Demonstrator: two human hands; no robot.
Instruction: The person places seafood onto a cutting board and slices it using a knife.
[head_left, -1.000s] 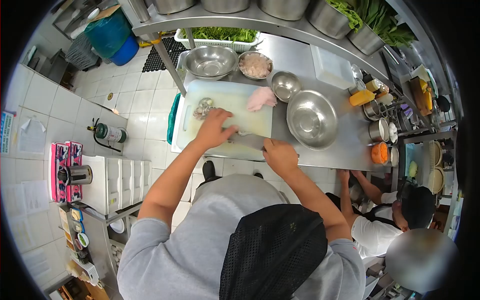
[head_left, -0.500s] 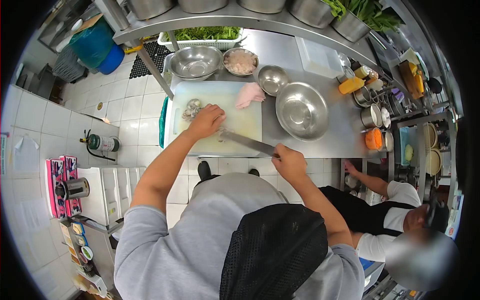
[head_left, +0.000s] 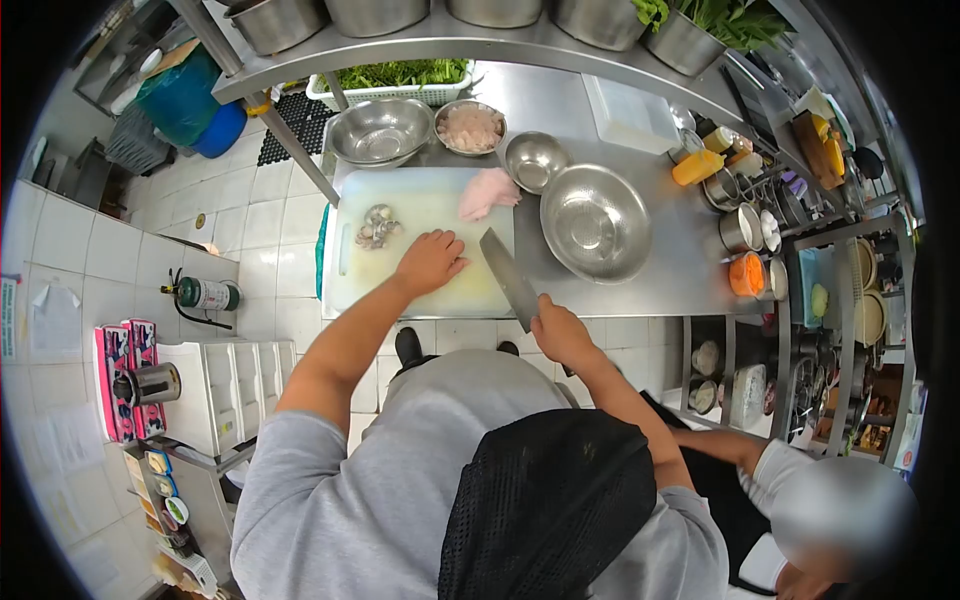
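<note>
My right hand grips the handle of a cleaver, whose broad blade points up and left over the right side of the cutting board. On the board, left of the blade, my left hand rests palm down with fingers partly spread; anything under the palm is hidden. Beyond it lies a small pile of grey, glossy pieces, possibly raw shrimp. A limp pale pink piece, raw meat or cloth, lies at the board's far right corner.
Right of the board stand a large perforated bowl and a small metal bowl. Behind are a colander and a bowl of pale pink chunks. A metal shelf crosses overhead. A co-worker is at right.
My left hand has moved right and toward me, away from the grey pieces. The cleaver has swung to a steeper angle, its tip now farther right. The co-worker has shifted lower in view.
</note>
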